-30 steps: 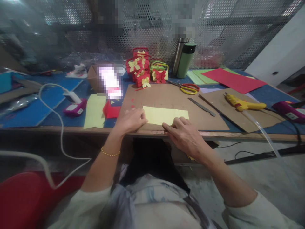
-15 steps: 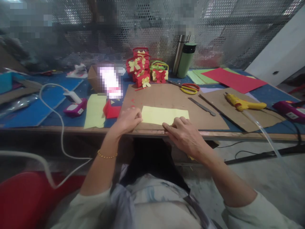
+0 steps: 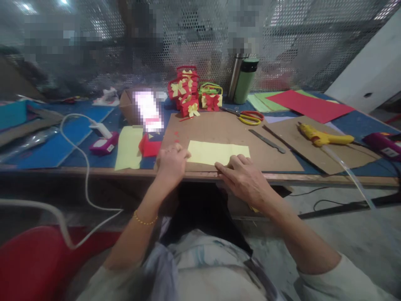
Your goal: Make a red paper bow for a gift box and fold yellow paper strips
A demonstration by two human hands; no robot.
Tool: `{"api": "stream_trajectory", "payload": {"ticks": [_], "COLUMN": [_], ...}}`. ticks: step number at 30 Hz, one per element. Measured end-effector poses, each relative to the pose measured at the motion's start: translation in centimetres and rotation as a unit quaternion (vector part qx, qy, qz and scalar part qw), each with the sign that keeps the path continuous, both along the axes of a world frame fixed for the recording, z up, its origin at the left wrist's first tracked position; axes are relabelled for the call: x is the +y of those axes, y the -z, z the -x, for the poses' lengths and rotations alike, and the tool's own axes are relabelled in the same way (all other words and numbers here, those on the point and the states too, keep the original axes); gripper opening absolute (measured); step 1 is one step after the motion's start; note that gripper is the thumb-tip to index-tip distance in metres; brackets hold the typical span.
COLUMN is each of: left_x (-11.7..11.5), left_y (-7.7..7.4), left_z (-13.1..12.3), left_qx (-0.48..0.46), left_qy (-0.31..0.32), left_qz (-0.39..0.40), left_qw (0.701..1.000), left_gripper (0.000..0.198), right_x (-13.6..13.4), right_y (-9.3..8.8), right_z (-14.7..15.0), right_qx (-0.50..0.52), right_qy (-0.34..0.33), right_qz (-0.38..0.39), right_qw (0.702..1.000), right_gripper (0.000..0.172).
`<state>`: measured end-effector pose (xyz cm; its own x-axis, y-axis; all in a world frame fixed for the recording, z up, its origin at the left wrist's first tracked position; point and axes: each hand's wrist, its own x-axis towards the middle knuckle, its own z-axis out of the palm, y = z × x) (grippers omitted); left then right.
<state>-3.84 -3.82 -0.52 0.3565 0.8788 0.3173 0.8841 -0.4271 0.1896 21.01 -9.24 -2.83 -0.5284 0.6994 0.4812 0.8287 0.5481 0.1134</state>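
A pale yellow paper strip (image 3: 219, 152) lies on a brown cardboard mat (image 3: 225, 129) near the table's front edge. My left hand (image 3: 171, 162) rests at the strip's left end, fingers curled and pressing on the corner. My right hand (image 3: 242, 177) sits at the strip's near edge, its fingers pressed together on the paper's lower right part. Neither hand lifts the paper off the mat.
Small red and yellow paper baskets (image 3: 191, 92) stand at the back, beside two flasks (image 3: 242, 79). Scissors (image 3: 250, 117), a metal blade (image 3: 267, 141), a yellow glue gun (image 3: 322, 136), red paper (image 3: 308, 104) and a white cable (image 3: 78, 150) surround the mat.
My left hand has slid a little left and toward me, to the strip's left end. My right hand has barely moved. The view shifted slightly.
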Motion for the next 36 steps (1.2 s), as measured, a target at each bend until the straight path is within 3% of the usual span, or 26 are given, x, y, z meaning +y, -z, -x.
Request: {"api": "stream_trajectory", "payload": {"ticks": [4,8,13,20,25,31,36], "left_x": [-1.2,-2.7,-4.2,-4.4,-4.5,-4.3,-4.5], "left_y": [1.5,1.8,1.6,2.0,1.9,1.5,2.2], "left_z": [0.2,0.6,0.2,-0.8,-0.7,-1.1,-1.6], "left_qx": [0.028,0.075,0.151,0.225,0.226,0.203,0.208], "left_qy": [0.022,0.027,0.016,0.014,0.057,0.049,0.039], "left_qz": [-0.095,-0.13,-0.145,-0.165,-0.159,-0.141,-0.169], "left_qw": [0.995,0.988,0.978,0.96,0.96,0.968,0.963], "left_gripper": [0.033,0.042,0.048,0.047,0.048,0.046,0.049], "right_x": [0.0,0.0,-0.1,0.2,0.4,0.5,0.7], "right_y": [0.0,0.0,0.1,0.1,0.2,0.2,0.1], "right_z": [-0.1,0.0,0.0,0.0,0.1,0.0,-0.3], "right_qx": [-0.004,-0.008,-0.011,-0.012,-0.015,-0.014,-0.005], "right_qy": [-0.002,0.003,0.011,0.009,0.013,0.009,-0.001], "right_qz": [-0.005,-0.004,0.007,0.004,0.007,0.005,0.02], "right_qw": [1.0,1.0,1.0,1.0,1.0,1.0,1.0], "right_gripper": [0.028,0.028,0.028,0.026,0.025,0.025,0.027]}}
